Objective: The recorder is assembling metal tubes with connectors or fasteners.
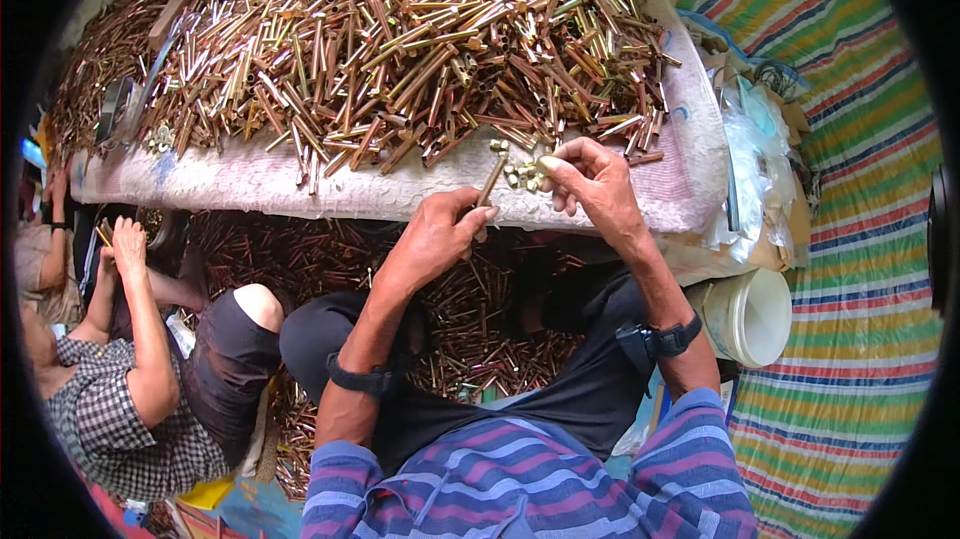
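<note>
Pinching tube (492, 179) in left hand (441, 231); holding right hand (603, 183) with fingers (582, 149) narrow at caps (513, 179), not clearly showing grip; possibly risking knocking caps off bench (385, 191) by brushing

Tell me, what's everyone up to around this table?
A person in a striped shirt holds a slim metal tube in the left hand. The right hand is at some small brass-coloured fittings near the edge of a cloth-covered table. A large heap of tubes lies beyond. A co-worker sits to the left.
</note>
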`<action>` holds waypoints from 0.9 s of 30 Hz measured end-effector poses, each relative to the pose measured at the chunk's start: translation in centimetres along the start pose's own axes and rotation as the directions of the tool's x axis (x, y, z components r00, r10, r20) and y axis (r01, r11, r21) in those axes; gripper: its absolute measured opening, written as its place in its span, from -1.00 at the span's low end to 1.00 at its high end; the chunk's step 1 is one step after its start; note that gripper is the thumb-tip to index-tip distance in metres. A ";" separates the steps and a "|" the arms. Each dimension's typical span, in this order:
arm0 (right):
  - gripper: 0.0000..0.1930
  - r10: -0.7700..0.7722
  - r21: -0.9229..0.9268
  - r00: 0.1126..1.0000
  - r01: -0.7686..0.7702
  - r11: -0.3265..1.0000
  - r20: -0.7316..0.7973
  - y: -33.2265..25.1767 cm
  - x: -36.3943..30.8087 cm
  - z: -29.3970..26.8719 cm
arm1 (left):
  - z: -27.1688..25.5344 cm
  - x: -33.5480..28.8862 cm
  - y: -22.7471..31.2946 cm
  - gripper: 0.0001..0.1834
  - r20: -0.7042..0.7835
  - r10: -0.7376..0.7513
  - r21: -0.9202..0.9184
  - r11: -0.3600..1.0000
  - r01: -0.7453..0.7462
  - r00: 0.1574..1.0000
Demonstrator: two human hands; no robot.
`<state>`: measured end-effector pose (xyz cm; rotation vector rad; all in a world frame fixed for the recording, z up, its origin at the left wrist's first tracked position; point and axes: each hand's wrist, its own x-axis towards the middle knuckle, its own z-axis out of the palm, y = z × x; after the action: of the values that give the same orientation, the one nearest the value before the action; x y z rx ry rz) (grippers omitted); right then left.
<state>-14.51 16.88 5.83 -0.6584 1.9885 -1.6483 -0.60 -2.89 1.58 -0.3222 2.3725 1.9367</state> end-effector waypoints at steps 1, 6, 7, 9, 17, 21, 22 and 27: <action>-0.83 -0.001 0.001 1.000 0.001 1.000 0.001 -0.1 0.2 0.5 | 0.1 0.2 -0.3 -0.74 -0.004 0.059 0.054 0.997 -0.058 0.998; -0.75 0.032 0.195 0.995 -0.050 0.979 0.097 0.5 0.6 2.1 | 0.3 0.0 -0.9 -0.77 -0.051 0.158 0.140 0.979 -0.150 0.986; -0.73 0.045 0.229 0.993 -0.069 0.971 0.110 0.6 0.5 2.2 | 0.3 -0.1 -1.0 -0.77 -0.056 0.183 0.168 0.971 -0.171 0.982; -0.72 0.049 0.234 0.992 -0.076 0.969 0.117 0.9 0.5 2.3 | 0.2 -0.2 -1.0 -0.77 -0.060 0.208 0.197 0.961 -0.192 0.976; -0.73 0.052 0.305 0.997 -0.068 0.950 0.062 1.8 -0.7 3.5 | -0.1 -0.4 -0.2 -0.78 -0.053 0.180 0.182 0.969 -0.168 0.982; -0.74 -0.002 0.014 0.986 -0.001 1.000 0.167 -0.4 -1.5 4.4 | -0.1 -0.2 -0.6 -0.79 -0.082 0.275 0.192 0.947 -0.256 0.958; -0.73 0.002 0.081 0.981 -0.018 0.997 0.195 0.3 -1.6 4.8 | -0.1 -0.3 -0.5 -0.80 -0.072 0.243 0.201 0.954 -0.225 0.967; -0.66 0.066 -0.029 0.977 -0.062 0.998 0.202 0.9 1.1 2.1 | -0.3 -0.1 -0.3 -0.81 -0.072 0.205 0.180 0.965 -0.190 0.976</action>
<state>-14.07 14.75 4.58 -0.7326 1.8648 -1.4606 -0.38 -3.20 1.40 -0.1703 2.7033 1.8081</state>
